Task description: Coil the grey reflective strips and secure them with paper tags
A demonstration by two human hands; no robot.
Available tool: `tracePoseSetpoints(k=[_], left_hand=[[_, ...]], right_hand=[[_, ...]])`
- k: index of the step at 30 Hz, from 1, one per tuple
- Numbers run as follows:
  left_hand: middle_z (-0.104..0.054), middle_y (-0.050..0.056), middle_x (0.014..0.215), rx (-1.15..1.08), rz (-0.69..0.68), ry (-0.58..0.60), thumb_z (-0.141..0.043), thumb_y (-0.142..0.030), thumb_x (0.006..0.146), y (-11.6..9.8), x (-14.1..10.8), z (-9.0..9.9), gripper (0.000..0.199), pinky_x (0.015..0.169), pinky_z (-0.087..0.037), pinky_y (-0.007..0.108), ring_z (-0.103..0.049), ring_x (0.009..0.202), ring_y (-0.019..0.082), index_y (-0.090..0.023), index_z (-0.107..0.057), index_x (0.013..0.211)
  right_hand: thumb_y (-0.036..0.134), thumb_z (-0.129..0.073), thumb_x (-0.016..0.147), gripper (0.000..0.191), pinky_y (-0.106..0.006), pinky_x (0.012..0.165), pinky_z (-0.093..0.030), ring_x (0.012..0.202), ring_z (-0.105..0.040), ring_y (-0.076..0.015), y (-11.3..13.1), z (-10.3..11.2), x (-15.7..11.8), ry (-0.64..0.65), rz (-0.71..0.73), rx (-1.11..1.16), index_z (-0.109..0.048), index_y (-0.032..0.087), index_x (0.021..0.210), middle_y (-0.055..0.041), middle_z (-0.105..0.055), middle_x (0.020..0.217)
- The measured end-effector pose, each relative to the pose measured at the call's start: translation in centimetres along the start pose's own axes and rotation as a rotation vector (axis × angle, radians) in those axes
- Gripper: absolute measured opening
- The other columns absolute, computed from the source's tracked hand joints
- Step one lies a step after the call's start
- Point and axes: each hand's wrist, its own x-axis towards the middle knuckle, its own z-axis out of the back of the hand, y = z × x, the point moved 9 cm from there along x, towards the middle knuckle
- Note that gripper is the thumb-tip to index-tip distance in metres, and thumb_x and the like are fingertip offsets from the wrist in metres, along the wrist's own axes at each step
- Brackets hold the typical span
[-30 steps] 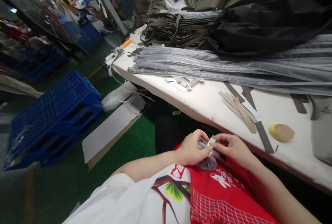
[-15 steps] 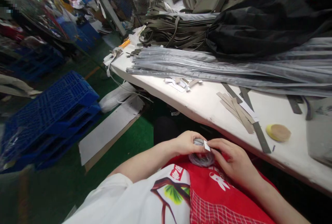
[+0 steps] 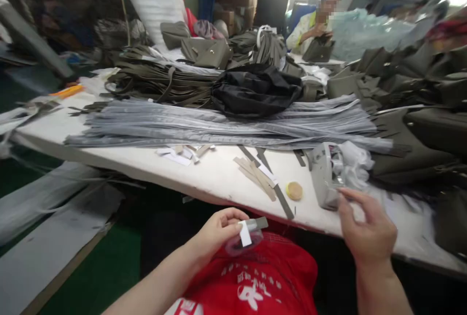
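My left hand [image 3: 228,225] is closed around a coiled strap [image 3: 258,224] wrapped in clear plastic, held just over my red apron. A white paper strip [image 3: 245,233] lies across the coil by my thumb, and a dark olive strap end sticks out to the right. My right hand [image 3: 367,227] is raised at the table's front edge, thumb and index finger pressed together. What they pinch, if anything, is too small to make out. Right by those fingertips stands a light grey box-like thing [image 3: 321,178] with crumpled clear plastic [image 3: 353,164] beside it.
Grey plastic-covered straps [image 3: 219,127] lie across the white table [image 3: 131,164]. Near the front are a yellow-edged tape roll [image 3: 294,191], beige strips [image 3: 255,176] and paper scraps [image 3: 178,153]. A black bag [image 3: 255,91] and olive bags [image 3: 430,135] lie behind. A co-worker [image 3: 310,30] sits across.
My view has swung to the right. My right hand has left the coil and moved right to the grey box-like thing. My left hand still holds the coil.
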Motion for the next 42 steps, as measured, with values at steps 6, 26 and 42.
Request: tracePoseSetpoints(k=[6,26,42], left_hand=[[-0.070,0.007,0.084,0.000,-0.027,0.084,-0.082,-0.045,0.067,0.8,0.6,-0.7,0.046,0.059,-0.042,0.020,-0.061,0.066,0.012,-0.013,-0.065,0.096],[-0.069,0.006,0.080,-0.052,-0.062,0.103,-0.082,-0.041,0.069,-0.5,0.4,-2.5,0.042,0.060,-0.042,0.020,-0.062,0.065,0.013,-0.014,-0.065,0.096],[-0.067,0.006,0.087,0.242,-0.436,-0.237,-0.068,-0.032,0.081,-2.7,-0.7,0.8,0.031,0.071,-0.047,0.025,-0.062,0.076,0.015,-0.012,-0.062,0.105]], right_hand=[[0.051,-0.052,0.081,0.039,-0.051,0.095,-0.042,0.100,-0.062,-0.0337,-15.5,-2.2,0.6,0.210,-0.580,0.148,-0.076,0.019,0.076,-0.0123,-0.074,0.093],[0.051,-0.078,0.056,0.039,-0.027,0.059,-0.051,0.056,-0.061,-0.0155,-17.2,-4.4,-8.1,0.248,-1.046,0.524,-0.069,0.017,0.072,-0.0027,-0.068,0.060],[0.055,-0.067,0.079,0.037,-0.028,0.063,-0.048,0.056,-0.057,-0.0161,7.5,-12.8,-10.5,0.936,-0.683,0.917,-0.071,0.018,0.079,-0.0012,-0.062,0.056]])
